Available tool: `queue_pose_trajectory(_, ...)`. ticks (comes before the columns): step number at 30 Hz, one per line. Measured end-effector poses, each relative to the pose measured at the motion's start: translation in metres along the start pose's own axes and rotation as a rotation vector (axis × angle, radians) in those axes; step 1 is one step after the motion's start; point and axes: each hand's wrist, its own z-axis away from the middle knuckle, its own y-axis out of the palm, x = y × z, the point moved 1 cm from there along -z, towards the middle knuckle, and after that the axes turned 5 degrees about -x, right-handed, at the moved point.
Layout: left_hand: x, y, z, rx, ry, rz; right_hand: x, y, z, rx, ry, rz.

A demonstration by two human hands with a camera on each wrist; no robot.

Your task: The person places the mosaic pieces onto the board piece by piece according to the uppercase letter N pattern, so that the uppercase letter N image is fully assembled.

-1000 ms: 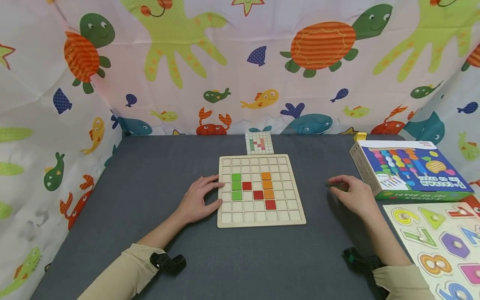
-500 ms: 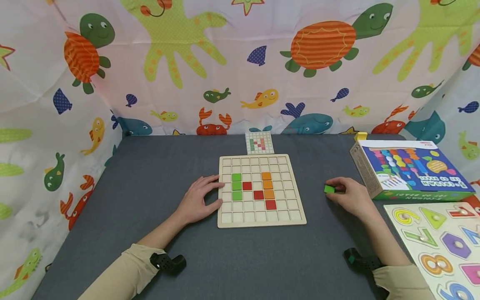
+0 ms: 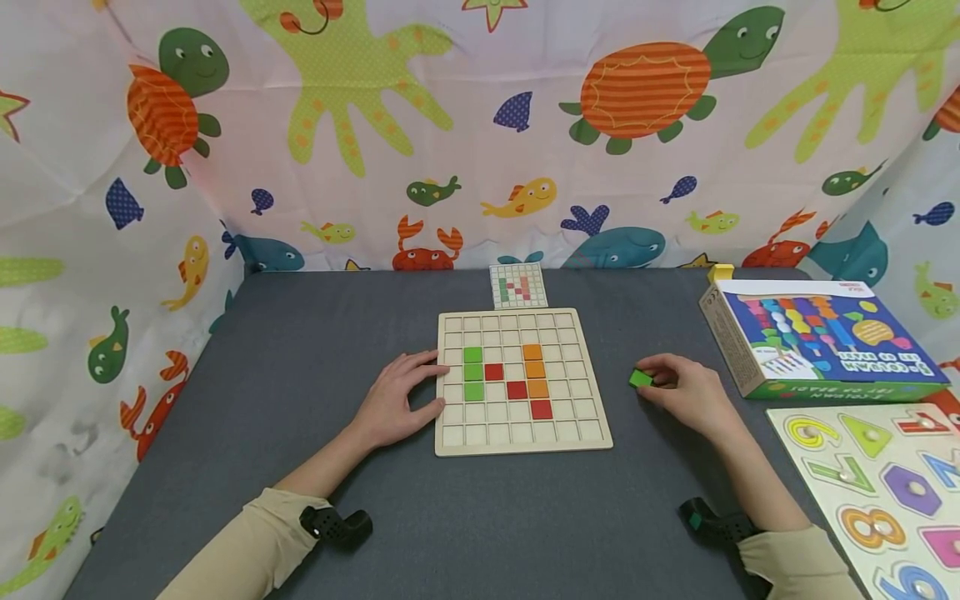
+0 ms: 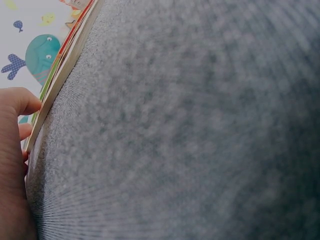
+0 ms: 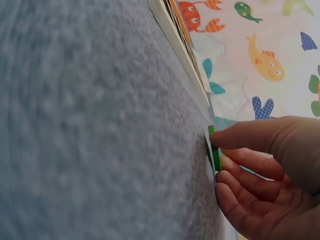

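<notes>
A wooden grid board (image 3: 456, 435) lies mid-table, with several green, red and orange square tiles in its cells. My left hand (image 3: 396, 398) rests at the board's left edge, fingertips and thumb touching the rim. To the right of the board, my right hand (image 3: 693, 397) pinches a green square tile (image 3: 641, 378) between thumb and fingers. In the right wrist view the green tile (image 5: 214, 148) is seen edge-on, close over the grey cloth. The left wrist view shows the fingers of the left hand (image 4: 15, 145) at the board's side (image 4: 60, 82).
Behind the board stands a small pattern card (image 3: 518, 286) with a coloured grid. At the right are a blue puzzle box (image 3: 825, 333), a yellow piece (image 3: 721, 272) behind it, and a number-and-shape puzzle board (image 3: 862, 467). A printed cloth (image 3: 480, 150) walls the back and sides.
A green tile has come into view in my right hand, which has shifted slightly left toward the board. The left hand and the board have stayed still.
</notes>
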Motion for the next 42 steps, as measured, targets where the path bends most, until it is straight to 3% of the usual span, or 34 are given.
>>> queue_pose_trajectory(9, 0.002, 0.0, 0.001, -0.001, -0.004, -0.002, 0.021, 0.011, -0.002, 0.011, -0.034, -0.051)
queue_pose_trajectory(22, 0.0, 0.0, -0.001, 0.003, -0.004, -0.003, 0.067, 0.037, -0.008, 0.089, -0.111, -0.174)
queue_pose_trajectory(35, 0.001, 0.0, 0.0, 0.004, -0.009, -0.003, 0.116, 0.078, -0.009, 0.21, -0.243, -0.274)
queue_pose_trajectory(42, 0.001, 0.0, 0.0, 0.005, -0.006, -0.014, 0.138, 0.1, -0.008, 0.243, -0.415, -0.258)
